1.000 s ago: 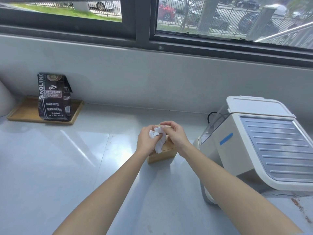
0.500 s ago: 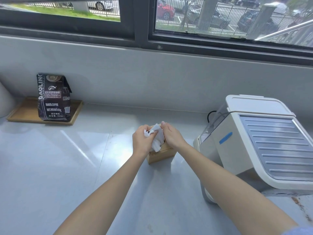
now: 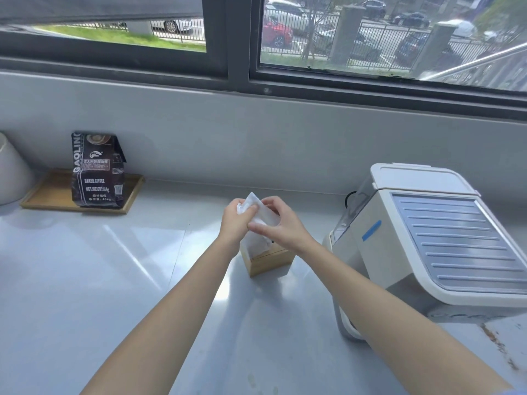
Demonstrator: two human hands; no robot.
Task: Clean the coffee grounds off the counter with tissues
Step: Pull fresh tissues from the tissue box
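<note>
Above the small wooden tissue box (image 3: 269, 259), near the middle of the pale, glossy counter (image 3: 85, 280), I see both bare forearms reaching forward and meeting. The left hand (image 3: 234, 223) has its fingers curled around the crumpled top of a thin white tissue (image 3: 263, 216). The right hand (image 3: 282, 228) pinches the same sheet from the other side, thumb laid flat across it. The sheet's lower end runs down into the box's opening, as far as I can tell. Brown coffee grounds (image 3: 497, 344) speckle the counter at far right, beside the boxy white coffee machine (image 3: 445, 240) with its ribbed grey top. A black coffee bag (image 3: 97, 172) stands upright on a flat wooden tray (image 3: 54, 192).
</note>
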